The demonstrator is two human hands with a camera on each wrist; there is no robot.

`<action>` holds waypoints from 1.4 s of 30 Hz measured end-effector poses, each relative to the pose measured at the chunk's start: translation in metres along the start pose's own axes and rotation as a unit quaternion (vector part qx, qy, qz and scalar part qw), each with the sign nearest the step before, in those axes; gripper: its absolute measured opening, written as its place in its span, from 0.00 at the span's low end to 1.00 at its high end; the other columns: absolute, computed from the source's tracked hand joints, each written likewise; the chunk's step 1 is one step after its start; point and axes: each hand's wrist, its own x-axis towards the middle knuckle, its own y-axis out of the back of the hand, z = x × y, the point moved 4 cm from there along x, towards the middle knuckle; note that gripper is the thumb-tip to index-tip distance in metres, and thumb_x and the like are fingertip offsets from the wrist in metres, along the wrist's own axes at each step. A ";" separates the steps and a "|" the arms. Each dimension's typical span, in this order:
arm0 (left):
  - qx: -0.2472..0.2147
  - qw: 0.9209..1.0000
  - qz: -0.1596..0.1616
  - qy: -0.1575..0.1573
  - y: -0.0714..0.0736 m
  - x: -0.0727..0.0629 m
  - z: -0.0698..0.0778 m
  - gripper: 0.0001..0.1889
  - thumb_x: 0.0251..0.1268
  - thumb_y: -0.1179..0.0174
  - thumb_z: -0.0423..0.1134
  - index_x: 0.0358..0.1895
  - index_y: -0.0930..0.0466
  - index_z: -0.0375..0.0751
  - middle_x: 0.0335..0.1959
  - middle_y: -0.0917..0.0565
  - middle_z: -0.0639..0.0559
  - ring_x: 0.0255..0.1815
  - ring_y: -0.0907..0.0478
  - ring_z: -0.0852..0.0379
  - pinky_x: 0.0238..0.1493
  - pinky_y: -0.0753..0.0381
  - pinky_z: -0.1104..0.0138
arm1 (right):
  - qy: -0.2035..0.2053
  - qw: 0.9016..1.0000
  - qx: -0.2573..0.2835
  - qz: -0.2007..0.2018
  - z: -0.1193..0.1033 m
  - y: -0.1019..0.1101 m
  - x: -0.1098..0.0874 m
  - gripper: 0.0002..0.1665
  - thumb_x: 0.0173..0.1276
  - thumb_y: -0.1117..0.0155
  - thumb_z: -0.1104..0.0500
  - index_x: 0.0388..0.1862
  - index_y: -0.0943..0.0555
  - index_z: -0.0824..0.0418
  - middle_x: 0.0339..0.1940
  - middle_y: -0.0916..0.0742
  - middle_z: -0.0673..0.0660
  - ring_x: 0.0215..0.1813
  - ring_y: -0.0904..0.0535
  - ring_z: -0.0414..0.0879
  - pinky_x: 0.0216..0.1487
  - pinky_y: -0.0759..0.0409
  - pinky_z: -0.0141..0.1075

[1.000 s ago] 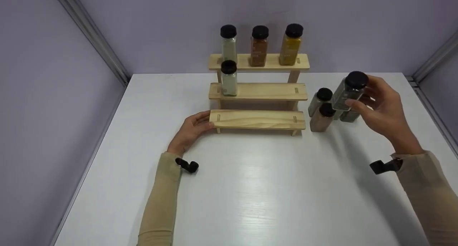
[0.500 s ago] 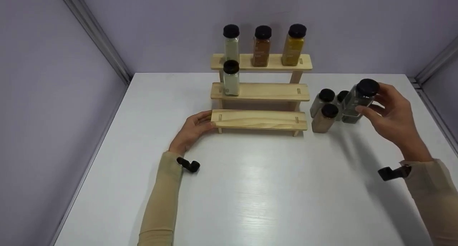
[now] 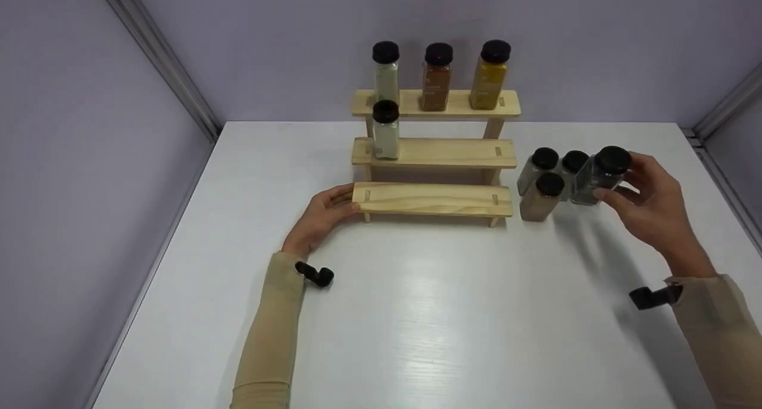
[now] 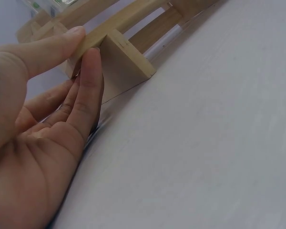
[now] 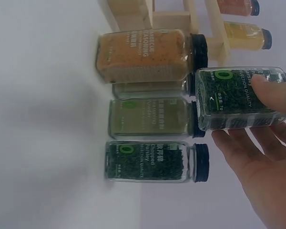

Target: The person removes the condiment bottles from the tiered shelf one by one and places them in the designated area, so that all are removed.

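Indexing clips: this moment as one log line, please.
left hand: grips left end of bottom shelf; right hand: holds parsley jar; top shelf: three jars; middle shelf: one jar

The left hand [image 4: 45, 131] is pinching one end of a wooden rack [image 4: 126, 21], its thumb [image 4: 50, 53] lying on top and its forefinger [image 4: 89, 78] reaching up under the edge. A broad leg [image 4: 123, 71] is standing on the white table [image 4: 195, 143] just beside the fingertips. Clear containers [image 4: 62, 5] are showing partly at top left.
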 end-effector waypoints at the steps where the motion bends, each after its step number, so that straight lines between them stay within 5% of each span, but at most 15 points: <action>1: 0.000 1.000 0.000 -0.001 0.000 0.000 0.000 0.32 0.76 0.33 0.32 0.79 0.32 0.33 0.74 0.24 0.36 0.70 0.21 0.46 0.68 0.15 0.63 | 0.000 1.000 0.001 -0.001 0.001 0.000 0.000 0.40 0.65 0.31 0.82 0.75 0.26 0.65 0.64 0.17 0.45 0.64 0.18 0.36 0.60 0.18 0.20; 14: -0.011 1.000 -0.002 -0.003 0.000 0.000 0.000 0.31 0.77 0.34 0.32 0.79 0.32 0.33 0.73 0.24 0.37 0.71 0.22 0.46 0.70 0.17 0.61 | -0.007 1.000 0.025 0.000 0.020 -0.009 -0.006 0.38 0.63 0.31 0.84 0.73 0.26 0.70 0.60 0.15 0.46 0.60 0.16 0.36 0.58 0.16 0.21; 42: -0.003 1.000 -0.006 -0.004 0.001 -0.001 0.000 0.32 0.78 0.35 0.31 0.80 0.34 0.32 0.75 0.26 0.36 0.73 0.23 0.45 0.70 0.17 0.61 | -0.039 0.998 -0.015 -0.037 0.054 -0.033 -0.018 0.38 0.66 0.30 0.80 0.74 0.29 0.70 0.62 0.21 0.39 0.64 0.24 0.25 0.61 0.21 0.17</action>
